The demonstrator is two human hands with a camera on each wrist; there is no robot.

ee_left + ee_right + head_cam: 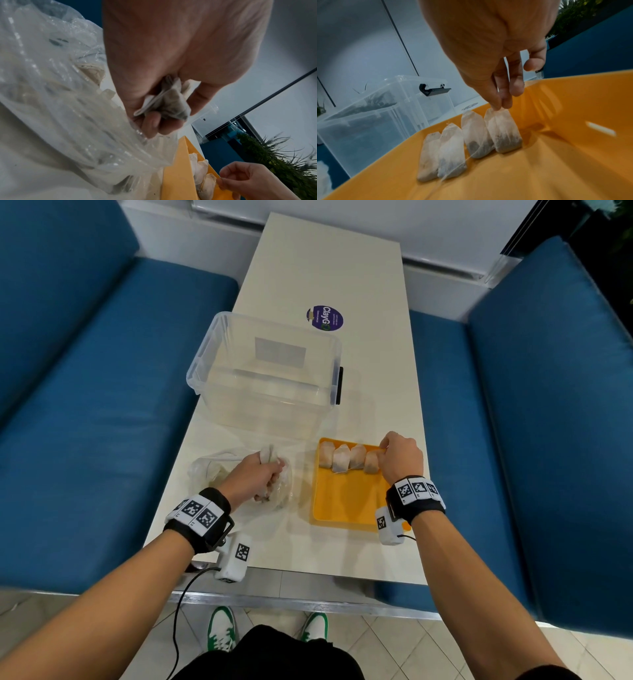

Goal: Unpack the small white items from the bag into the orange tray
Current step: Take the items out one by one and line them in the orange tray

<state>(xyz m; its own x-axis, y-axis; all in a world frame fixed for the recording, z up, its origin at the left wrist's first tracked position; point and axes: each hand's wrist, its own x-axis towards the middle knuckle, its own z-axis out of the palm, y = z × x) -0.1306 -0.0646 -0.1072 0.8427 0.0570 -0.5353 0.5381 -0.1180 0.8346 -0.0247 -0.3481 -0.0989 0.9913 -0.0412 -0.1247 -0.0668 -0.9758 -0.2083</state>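
Several small white tea bags lie in a row at the far end of the orange tray. My right hand pinches the top of the rightmost tea bag, which rests on the tray floor. My left hand sits at the clear plastic bag to the tray's left and grips a bunch of crumpled tea bags. More tea bags show through the bag's film.
An empty clear storage box with a black latch stands behind the bag and tray. A round purple sticker lies farther back on the white table. Blue benches flank the table on both sides.
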